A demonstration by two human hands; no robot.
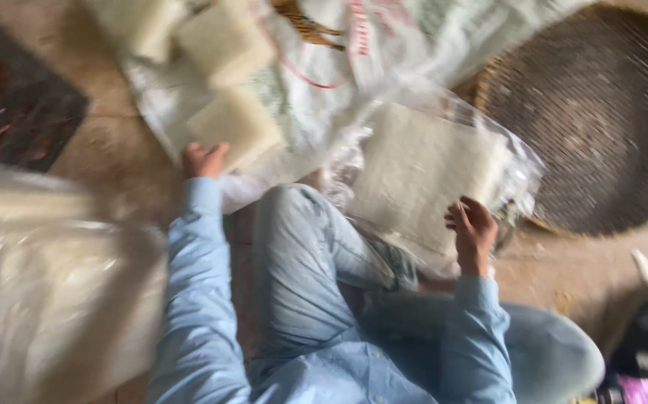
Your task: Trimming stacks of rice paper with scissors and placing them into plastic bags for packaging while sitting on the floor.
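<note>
- While the person sat on the floor (114, 142) with legs folded, the left hand (202, 160) reached forward to a pale square block (235, 127) lying on a white woven sack (316, 97); the fingers touched its near edge, but the blur did not let me tell if they closed on it.
- The right hand (473, 228) was curled on the near edge of a large clear plastic bag (432, 176) filled with flat white material, which rested by the right knee and against a round woven tray (593, 120).
- The two hands were well apart, one at each side of the knees.
- More pale blocks (223, 41) lay further up on the sack, and another bulky plastic bag (54, 284) stood near the left elbow.
- I judged that the step in hand was taking one block while the other hand steadied the bag.
- The next move, I think, would need a firm grip on the block and an open mouth of the bag; the mouth was not visible.
</note>
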